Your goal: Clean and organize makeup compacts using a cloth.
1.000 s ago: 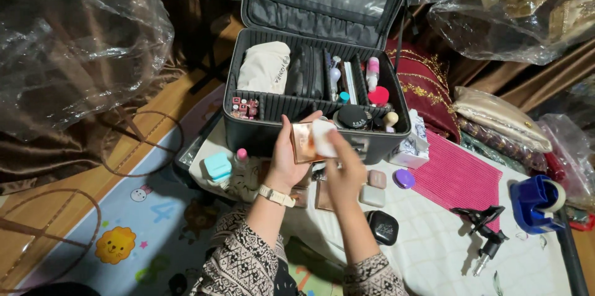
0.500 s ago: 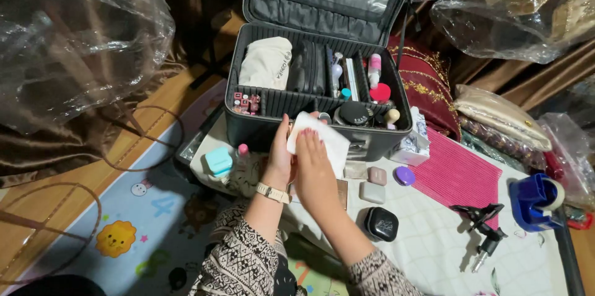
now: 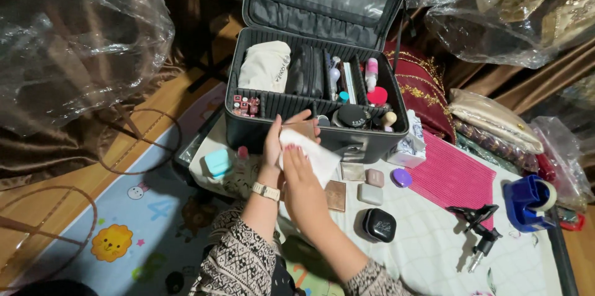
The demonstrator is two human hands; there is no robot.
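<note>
My left hand (image 3: 277, 142), with a watch on the wrist, holds a small tan compact (image 3: 302, 127) in front of the open black makeup case (image 3: 365, 142). My right hand (image 3: 301, 175) presses a white wipe (image 3: 315, 158) against that compact. The case stands just beyond both hands, its lid raised, packed with a white pouch (image 3: 264, 66), brushes, bottles and a black jar (image 3: 351, 116).
On the white checked cloth (image 3: 427, 246) lie a black compact (image 3: 379, 224), small square palettes (image 3: 370, 194), a purple disc (image 3: 401, 177), a teal box (image 3: 217, 163), a pink mat (image 3: 451, 178), a black clamp (image 3: 477, 228) and a blue tape dispenser (image 3: 527, 202). Plastic-wrapped bundles surround the spot.
The wipe has spread out over the compact, and my right hand has slid down and left across it. The case and loose items have not moved.
</note>
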